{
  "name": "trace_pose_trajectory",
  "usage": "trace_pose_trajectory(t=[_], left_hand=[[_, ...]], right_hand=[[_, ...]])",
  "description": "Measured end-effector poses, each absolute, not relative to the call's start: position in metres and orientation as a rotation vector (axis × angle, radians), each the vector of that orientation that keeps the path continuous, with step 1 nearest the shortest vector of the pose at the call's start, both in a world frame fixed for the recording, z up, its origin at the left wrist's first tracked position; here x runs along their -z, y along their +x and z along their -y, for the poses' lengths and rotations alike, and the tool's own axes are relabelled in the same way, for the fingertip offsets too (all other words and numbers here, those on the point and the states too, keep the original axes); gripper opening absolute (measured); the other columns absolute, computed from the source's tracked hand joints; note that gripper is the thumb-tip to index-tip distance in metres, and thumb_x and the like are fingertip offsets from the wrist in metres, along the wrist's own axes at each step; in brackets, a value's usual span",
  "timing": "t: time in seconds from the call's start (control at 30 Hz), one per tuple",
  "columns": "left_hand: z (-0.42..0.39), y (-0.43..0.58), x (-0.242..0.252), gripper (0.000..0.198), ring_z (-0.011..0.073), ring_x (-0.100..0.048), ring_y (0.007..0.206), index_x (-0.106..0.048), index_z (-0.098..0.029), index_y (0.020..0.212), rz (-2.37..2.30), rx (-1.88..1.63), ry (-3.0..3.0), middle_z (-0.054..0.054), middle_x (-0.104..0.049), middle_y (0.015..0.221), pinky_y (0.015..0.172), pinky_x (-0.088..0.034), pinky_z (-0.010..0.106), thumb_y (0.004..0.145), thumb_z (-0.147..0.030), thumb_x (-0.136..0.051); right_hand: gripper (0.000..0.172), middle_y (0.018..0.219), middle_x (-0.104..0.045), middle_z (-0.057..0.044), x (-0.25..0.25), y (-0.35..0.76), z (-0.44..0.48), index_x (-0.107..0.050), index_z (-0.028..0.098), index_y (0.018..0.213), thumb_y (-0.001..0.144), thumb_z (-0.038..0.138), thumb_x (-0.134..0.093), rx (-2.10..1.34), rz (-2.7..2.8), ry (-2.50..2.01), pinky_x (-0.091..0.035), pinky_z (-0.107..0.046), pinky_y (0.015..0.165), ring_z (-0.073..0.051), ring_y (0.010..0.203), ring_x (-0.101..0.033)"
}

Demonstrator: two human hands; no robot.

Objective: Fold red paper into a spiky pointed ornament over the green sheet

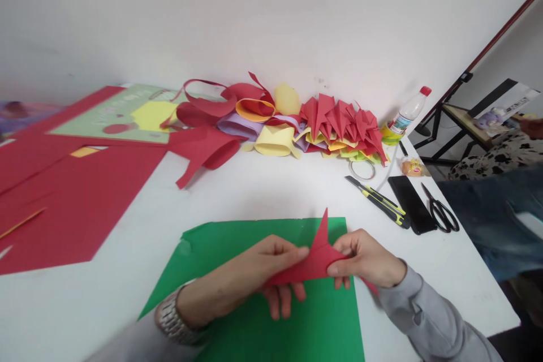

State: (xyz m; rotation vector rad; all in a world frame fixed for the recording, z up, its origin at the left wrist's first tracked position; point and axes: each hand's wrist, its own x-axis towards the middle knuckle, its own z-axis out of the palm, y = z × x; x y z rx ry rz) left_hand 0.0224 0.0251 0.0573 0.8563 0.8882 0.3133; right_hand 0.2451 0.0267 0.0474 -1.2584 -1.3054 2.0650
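Observation:
A cut piece of red paper (311, 266), with a narrow point sticking up, is held between my two hands above a green sheet (322, 322). My left hand (271, 266) pinches it from the left, thumb on top and fingers underneath. At its right end, my right hand (360, 257) grips it between thumb and fingers. A bit of red shows beyond my right wrist, and part of the paper is hidden by both hands. The green sheet lies flat on the white table (424, 294) under my hands.
Red sheets (119, 209) cover the left side. Paper shapes (271, 138) and folded red pieces (335, 119) line the wall. On the right lie a tape roll (362, 169), utility knife (377, 201), phone (411, 203), and scissors (441, 212), with a bottle (405, 116) behind. A person (500, 203) is beyond the table's right edge.

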Motion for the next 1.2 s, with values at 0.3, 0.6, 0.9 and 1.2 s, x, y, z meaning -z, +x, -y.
trace_pose_trajectory(t=[0.3, 0.6, 0.9, 1.2], left_hand=[[-0.016, 0.043, -0.046, 0.045, 0.0113, -0.056, 0.041, -0.064, -0.015, 0.060, -0.953, -0.683, 0.843, 0.000, -0.063, 0.050, 0.041, -0.046, 0.022, 0.060, -0.058, -0.077], [-0.008, 0.057, -0.040, 0.055, 0.0101, -0.047, 0.029, -0.056, -0.017, 0.049, -1.007, -0.654, 0.865, -0.001, -0.056, 0.038, 0.032, -0.037, 0.022, 0.070, -0.068, -0.060], [-0.006, 0.049, -0.044, 0.048, 0.0095, -0.047, 0.036, -0.055, -0.018, 0.049, -1.055, -0.787, 0.944, -0.002, -0.054, 0.044, 0.037, -0.038, 0.022, 0.071, -0.061, -0.060], [-0.020, 0.027, -0.054, 0.054, 0.0079, -0.037, 0.029, -0.049, -0.021, 0.045, -1.224, -0.861, 1.077, -0.006, -0.045, 0.032, 0.034, -0.027, 0.022, 0.071, -0.068, -0.056]], right_hand=[[0.047, 0.047, -0.062, 0.001, -0.038, 0.237, -0.027, -0.065, 0.009, 0.070, 0.056, 0.047, -0.088, -2.043, 0.924, -1.250, -0.031, -0.014, 0.036, -0.004, 0.035, -0.050], [0.044, 0.044, -0.054, 0.004, -0.028, 0.222, -0.015, -0.061, 0.010, 0.067, 0.060, 0.044, -0.088, -2.242, 0.692, -1.187, -0.029, -0.015, 0.038, -0.002, 0.033, -0.041], [0.041, 0.056, -0.066, -0.001, -0.042, 0.213, -0.002, -0.056, 0.015, 0.070, 0.072, 0.050, -0.078, -1.786, 1.271, -1.077, -0.041, -0.018, 0.043, -0.007, 0.042, -0.053], [0.043, 0.053, -0.067, -0.003, -0.030, 0.228, -0.007, -0.055, 0.015, 0.074, 0.072, 0.052, -0.077, -1.837, 1.289, -1.077, -0.033, -0.015, 0.035, -0.006, 0.033, -0.049]])
